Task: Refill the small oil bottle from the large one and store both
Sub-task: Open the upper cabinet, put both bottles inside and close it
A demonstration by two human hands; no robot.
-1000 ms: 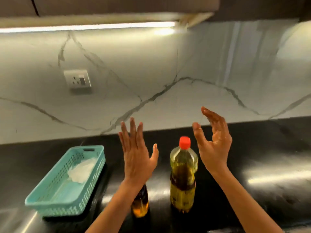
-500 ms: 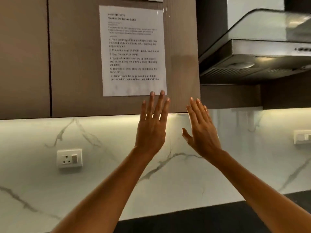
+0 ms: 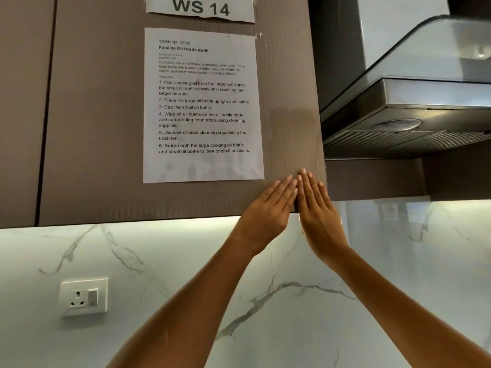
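1. At the upper cabinet door, view tilted up: the oil bottles are out of frame, so their look and place cannot be told here.
2. Printed task sheet taped on the brown door, headed "Finalize Oil Bottle Refill", six numbered steps. A "WS 14" label sits just above it, its top cut by the frame.
3. Left hand: flat, fingers straight and together, back to camera, holds nothing. Fingertips lie over the door's lower right corner, just below the sheet's corner.
4. Right hand: flat too, fingers straight and close, holds nothing, angled in toward the left.
5. The two hands meet at the fingertips, index sides touching, making a peak. Cannot tell if they press the door or only hover before it.
6. Edges: the door's bottom edge runs behind both hands; its right edge is just beside the right hand's fingertips. Dark seam between doors far left.
7. Steel range hood juts out right of the cabinet, near the right hand but apart from it.
8. Open room: lit marble backsplash under the cabinet, both forearms crossing it. Wall socket low left, well apart from the left arm.
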